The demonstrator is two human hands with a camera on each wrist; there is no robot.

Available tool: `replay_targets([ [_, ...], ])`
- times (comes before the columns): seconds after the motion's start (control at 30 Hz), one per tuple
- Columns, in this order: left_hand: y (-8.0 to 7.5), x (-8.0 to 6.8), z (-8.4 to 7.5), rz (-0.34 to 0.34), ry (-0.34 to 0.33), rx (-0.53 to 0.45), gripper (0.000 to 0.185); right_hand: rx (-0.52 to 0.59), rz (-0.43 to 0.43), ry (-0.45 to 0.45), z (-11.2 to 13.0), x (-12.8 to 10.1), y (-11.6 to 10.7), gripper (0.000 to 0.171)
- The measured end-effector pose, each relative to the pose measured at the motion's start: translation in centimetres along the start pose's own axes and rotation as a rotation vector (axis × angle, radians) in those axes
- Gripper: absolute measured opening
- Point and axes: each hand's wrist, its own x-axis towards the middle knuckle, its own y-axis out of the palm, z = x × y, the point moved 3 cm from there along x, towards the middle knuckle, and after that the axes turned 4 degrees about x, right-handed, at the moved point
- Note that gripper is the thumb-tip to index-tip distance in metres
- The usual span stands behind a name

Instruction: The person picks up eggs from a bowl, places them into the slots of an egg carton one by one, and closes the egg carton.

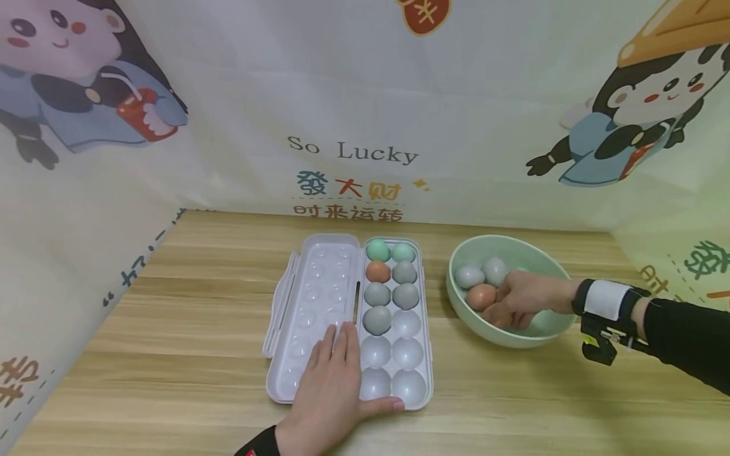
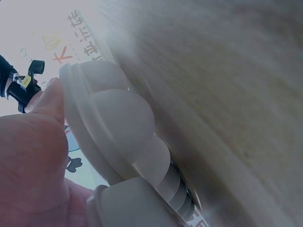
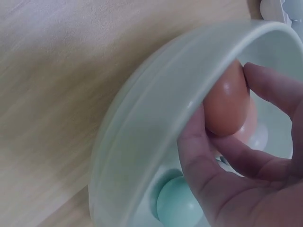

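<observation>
Right hand (image 1: 521, 301) reaches into the pale green bowl (image 1: 547, 329) from three o'clock, fingers and thumb curled round a brown egg (image 1: 481, 296); the right wrist view shows that egg (image 3: 229, 99) pinched just inside the rim, with a mint egg (image 3: 177, 205) low in the bowl beside the palm. Two grey eggs (image 1: 481, 273) lie at the bowl's eleven o'clock. Left hand (image 1: 331, 386) rests flat, fingers straight and together on the open lid of the white egg tray (image 1: 407, 386), thumb along its six o'clock edge. Seven eggs fill the tray's cups toward twelve o'clock. Tray and bowl sit near each other on the wooden tabletop (image 1: 171, 354), the bowl at the tray's three o'clock.
</observation>
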Motion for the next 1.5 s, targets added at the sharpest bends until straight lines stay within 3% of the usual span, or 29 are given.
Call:
replay_targets([
  [0.33,-0.1,0.1,0.0,-0.023,0.004,0.006,0.127,-0.01,-0.003,-0.016,0.2,0.1,0.2,0.013],
  [0.6,0.1,-0.2,-0.1,-0.03,0.018,0.011,0.127,-0.01,0.007,-0.04,-0.1,-0.1,0.6,0.021],
  [0.93,0.1,-0.2,-0.1,-0.015,0.012,-0.001,0.127,-0.198,-0.016,-0.062,0.3,-0.5,0.6,0.009],
  [1.1,0.0,-0.2,0.0,-0.019,0.011,0.001,0.127,-0.295,-0.048,-0.076,0.5,-0.3,0.3,0.013],
  [1.5,0.0,-0.2,0.0,-0.036,0.013,0.015,0.127,-0.312,-0.013,-0.102,1.2,0.0,0.8,0.013],
])
